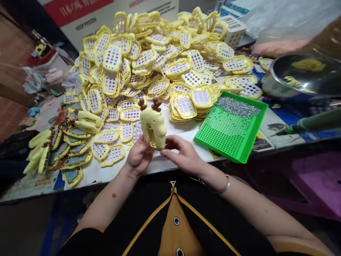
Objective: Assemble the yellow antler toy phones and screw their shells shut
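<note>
Upright between my hands is a yellow plastic casing (158, 124) with two brown antlers on top and an opening in its face. My left hand (140, 153) grips its lower left side, fingers closed. My right hand (183, 153) touches its lower right edge with fingertips pinched together; whether a small part sits in them I cannot make out. Behind the casing rises a big heap of yellow casing halves (157, 57) with white perforated panels. To the right lies a green tray (226, 142) holding many small silvery screws (237, 106).
On the left, yellow casings with grey plates and brown antlers (76, 149) are piled near the table edge. A metal bowl (274, 80) with yellow bits stands at right. A dark green pointed tool (306, 122) juts in beside the tray.
</note>
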The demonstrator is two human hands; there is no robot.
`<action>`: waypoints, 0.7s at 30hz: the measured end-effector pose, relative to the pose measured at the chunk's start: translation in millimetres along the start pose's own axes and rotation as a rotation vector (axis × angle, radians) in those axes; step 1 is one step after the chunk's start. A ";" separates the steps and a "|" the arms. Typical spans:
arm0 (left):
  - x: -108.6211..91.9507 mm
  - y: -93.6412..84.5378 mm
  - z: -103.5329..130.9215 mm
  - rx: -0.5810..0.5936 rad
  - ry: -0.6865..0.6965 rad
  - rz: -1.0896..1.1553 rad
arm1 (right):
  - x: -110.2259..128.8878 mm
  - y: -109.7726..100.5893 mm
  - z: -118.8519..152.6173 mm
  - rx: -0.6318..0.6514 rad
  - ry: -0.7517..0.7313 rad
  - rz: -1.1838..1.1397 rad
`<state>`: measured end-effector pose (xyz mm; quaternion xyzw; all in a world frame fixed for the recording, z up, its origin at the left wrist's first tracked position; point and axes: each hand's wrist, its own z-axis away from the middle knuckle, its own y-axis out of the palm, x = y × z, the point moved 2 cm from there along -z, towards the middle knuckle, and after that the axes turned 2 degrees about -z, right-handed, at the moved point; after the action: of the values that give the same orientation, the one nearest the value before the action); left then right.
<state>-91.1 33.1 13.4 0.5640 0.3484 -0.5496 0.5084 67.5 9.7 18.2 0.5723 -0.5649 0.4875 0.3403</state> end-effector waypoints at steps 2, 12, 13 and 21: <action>2.5 3.1 1.6 -0.021 0.025 0.001 | -7.3 10.7 -1.6 0.020 0.102 -0.096; -3.0 -2.9 2.0 0.017 0.004 0.028 | 5.8 -3.7 8.1 0.094 0.033 -0.007; -0.6 0.7 2.5 0.024 -0.010 0.036 | 4.1 -4.4 7.9 0.071 0.033 -0.122; 3.1 23.4 -4.4 0.083 -0.038 0.066 | -6.8 -22.1 10.8 0.008 0.058 -0.241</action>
<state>-67.2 31.2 14.3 0.5853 0.2968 -0.5570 0.5090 91.8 4.5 12.2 0.6228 -0.4800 0.4618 0.4103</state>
